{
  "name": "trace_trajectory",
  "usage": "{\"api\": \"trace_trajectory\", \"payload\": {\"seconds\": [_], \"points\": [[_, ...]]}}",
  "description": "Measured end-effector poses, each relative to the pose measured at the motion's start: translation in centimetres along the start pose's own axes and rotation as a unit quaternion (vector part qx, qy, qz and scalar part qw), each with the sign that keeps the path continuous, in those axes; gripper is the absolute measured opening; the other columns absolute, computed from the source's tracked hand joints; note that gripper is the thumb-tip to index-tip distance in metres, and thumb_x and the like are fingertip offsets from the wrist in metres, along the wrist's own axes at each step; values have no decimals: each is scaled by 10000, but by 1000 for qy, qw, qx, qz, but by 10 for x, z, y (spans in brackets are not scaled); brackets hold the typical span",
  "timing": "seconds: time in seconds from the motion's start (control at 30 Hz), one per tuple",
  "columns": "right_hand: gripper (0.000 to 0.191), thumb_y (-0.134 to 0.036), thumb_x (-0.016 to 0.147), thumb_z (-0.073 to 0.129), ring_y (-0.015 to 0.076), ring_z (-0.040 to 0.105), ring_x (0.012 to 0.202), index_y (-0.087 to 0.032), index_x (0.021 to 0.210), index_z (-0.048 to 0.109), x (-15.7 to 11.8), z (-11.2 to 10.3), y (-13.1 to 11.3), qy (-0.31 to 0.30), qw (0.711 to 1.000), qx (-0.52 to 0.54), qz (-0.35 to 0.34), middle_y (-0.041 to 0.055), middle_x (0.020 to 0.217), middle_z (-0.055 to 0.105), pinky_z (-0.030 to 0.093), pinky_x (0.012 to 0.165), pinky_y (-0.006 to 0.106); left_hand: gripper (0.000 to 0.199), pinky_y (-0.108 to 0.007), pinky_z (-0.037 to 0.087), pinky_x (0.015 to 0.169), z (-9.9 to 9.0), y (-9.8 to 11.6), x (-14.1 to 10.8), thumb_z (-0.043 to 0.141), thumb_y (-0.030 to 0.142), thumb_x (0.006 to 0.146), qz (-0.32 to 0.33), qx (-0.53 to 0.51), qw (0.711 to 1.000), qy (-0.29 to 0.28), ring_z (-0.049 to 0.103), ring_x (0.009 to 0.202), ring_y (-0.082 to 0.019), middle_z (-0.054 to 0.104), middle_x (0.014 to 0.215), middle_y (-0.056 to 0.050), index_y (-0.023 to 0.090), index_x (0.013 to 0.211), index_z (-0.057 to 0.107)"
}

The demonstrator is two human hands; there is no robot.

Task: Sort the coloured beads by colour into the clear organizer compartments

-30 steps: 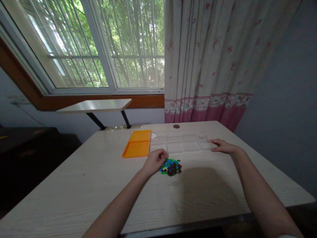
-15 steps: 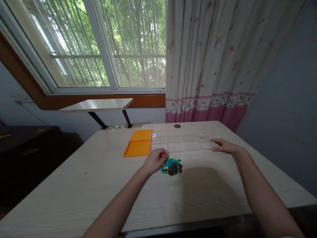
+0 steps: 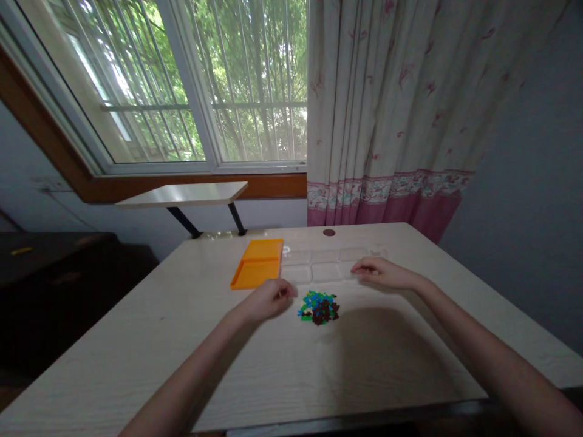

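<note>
A heap of small blue, green and dark brown pieces (image 3: 320, 308) lies on the pale table. Just left of it, my left hand (image 3: 273, 297) hovers near the front edge of the orange open case (image 3: 257, 273), its fingers curled together; whether they pinch anything is too small to tell. Over the right part of the clear compartment tray (image 3: 325, 271) is my right hand (image 3: 376, 271), fingertips close together and pointing left. Anything between those fingertips cannot be made out. The tray's right end is partly hidden by this hand.
A raised white shelf (image 3: 186, 193) on black legs stands at the table's (image 3: 218, 376) back left. A round brown disc (image 3: 328, 232) sits at the back edge. Behind are a barred window and a curtain (image 3: 350, 121). Dark furniture (image 3: 59, 285) is at the left.
My right hand has moved left from the tray's right end to over its right part. My left hand has drawn back left, away from the heap. The camera view has shifted slightly.
</note>
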State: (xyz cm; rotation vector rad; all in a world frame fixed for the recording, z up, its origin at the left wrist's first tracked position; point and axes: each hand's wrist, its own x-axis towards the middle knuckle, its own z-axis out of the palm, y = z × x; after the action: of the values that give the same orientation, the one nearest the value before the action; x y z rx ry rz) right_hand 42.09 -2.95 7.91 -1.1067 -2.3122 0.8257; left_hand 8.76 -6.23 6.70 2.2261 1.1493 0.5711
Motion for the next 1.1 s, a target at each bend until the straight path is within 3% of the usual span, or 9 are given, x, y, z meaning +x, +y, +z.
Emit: {"api": "trace_trajectory", "payload": {"seconds": [0.13,0.33,0.57,1.1], "points": [[292,-330,821,465,186,554,902,-215,1054,598,10,53,-26,-53,994,-10,-93,67,986,607,430,823,335,223,-240,410,643,16,4,3,436,149,726,32,92,995,-6,568,706,-166,634,791,-72,157,840,628],[528,-381,854,416,235,320,1235,-143,1318,336,5,94,-22,-30,994,-31,-96,135,1333,373,274,1022,411,313,-311,423,718,33,1,15,403,151,766,42,179,983,-27,587,840,-236,627,935,-124,167,1037,560],[782,-518,745,541,295,273,1260,-103,1349,267,-3,105,-22,-45,988,-85,-120,179,1368,307,218,1042,460,361,-302,416,783,42,-1,9,371,192,813,35,222,974,-23,562,919,-221,598,990,-94,201,1155,488],[580,-389,795,522,248,387,1168,-130,1286,353,-2,103,-31,-41,980,-109,-162,148,1267,441,281,1005,418,278,-261,434,751,36,1,0,369,225,841,69,253,964,-36,556,859,-172,565,931,-41,222,1077,516]]}}
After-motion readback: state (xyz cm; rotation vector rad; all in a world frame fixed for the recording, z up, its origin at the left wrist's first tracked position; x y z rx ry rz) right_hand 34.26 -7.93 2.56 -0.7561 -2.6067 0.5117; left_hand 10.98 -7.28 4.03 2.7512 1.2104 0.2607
